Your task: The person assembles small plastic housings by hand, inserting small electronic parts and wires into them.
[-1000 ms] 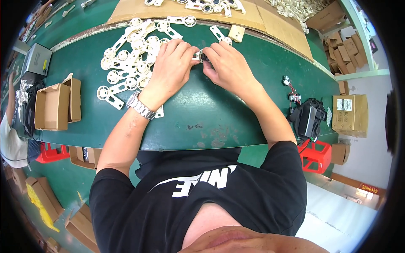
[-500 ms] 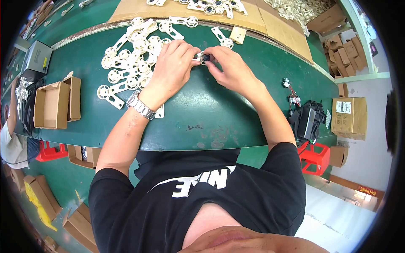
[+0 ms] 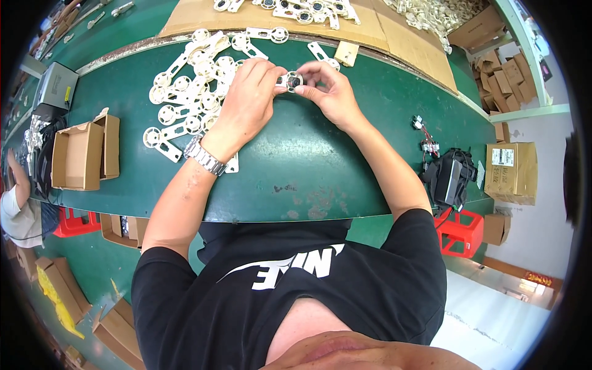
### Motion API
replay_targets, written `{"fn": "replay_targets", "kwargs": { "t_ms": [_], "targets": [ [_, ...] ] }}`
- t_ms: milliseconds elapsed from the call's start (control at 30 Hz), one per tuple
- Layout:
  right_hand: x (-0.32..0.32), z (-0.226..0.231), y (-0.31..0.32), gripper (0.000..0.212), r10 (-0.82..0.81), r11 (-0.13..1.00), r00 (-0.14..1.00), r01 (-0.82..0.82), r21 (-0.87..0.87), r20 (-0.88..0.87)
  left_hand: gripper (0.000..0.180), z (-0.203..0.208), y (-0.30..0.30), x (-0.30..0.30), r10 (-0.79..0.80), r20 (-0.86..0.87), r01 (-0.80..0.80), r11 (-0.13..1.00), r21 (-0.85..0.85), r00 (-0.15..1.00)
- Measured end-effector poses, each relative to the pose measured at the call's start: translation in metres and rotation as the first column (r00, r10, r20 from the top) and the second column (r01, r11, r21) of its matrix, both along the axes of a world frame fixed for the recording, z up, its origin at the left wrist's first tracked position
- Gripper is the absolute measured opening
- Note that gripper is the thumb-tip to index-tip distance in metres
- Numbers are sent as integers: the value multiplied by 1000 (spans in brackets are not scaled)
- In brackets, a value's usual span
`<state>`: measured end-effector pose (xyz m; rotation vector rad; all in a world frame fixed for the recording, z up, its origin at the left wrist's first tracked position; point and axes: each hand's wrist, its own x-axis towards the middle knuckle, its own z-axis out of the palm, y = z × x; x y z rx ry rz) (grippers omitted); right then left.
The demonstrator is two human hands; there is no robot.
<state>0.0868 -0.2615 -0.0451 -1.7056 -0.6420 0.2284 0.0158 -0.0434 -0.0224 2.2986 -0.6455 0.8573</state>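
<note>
My left hand (image 3: 246, 98) and my right hand (image 3: 327, 92) meet over the green table (image 3: 308, 166), both pinching one small white plastic part with a dark round centre (image 3: 290, 80). A metal watch (image 3: 205, 156) sits on my left wrist. Just left of my left hand lies a heap of several white plastic arms with round ends (image 3: 191, 86), partly hidden under my hand. One more white arm (image 3: 322, 54) lies beyond my right hand.
An open cardboard box (image 3: 83, 151) stands at the table's left. A small tan block (image 3: 346, 53) and cardboard sheet (image 3: 394, 49) with more white parts lie at the far edge. Black device with wires (image 3: 450, 176) at right edge. Another person (image 3: 15, 203) sits far left. Red stools below.
Both hands have stayed together on the small part, with only slight finger shifts. Nothing else on the table has moved.
</note>
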Motion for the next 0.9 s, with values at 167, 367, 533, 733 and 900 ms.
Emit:
{"fn": "replay_targets", "kwargs": {
  "t_ms": [167, 367, 533, 733, 900],
  "targets": [
    [-10, 44, -1, 44, 184, 981, 915, -193, 11, -358, 29, 3, 0, -3, -40, 42, 39, 998, 44, 998],
    [-2, 34, -8, 42, 223, 973, 856, -227, 48, -466, 37, 4, -3, -3, -94, 37, 91, 993, 81, 995],
    [-8, 38, -3, 44, 143, 987, 810, -160, 20, -569, 40, 4, -3, -4, -116, 20, 113, 987, 117, 993],
    [0, 47, -14, 43, 183, 951, 766, -298, -87, -616, 38, 8, -5, -7, -150, 13, 147, 979, 145, 989],
    [-2, 37, -13, 42, 195, 968, 753, -250, 1, -629, 38, 7, -2, -4, -150, 6, 148, 981, 129, 989]
  ]
}}
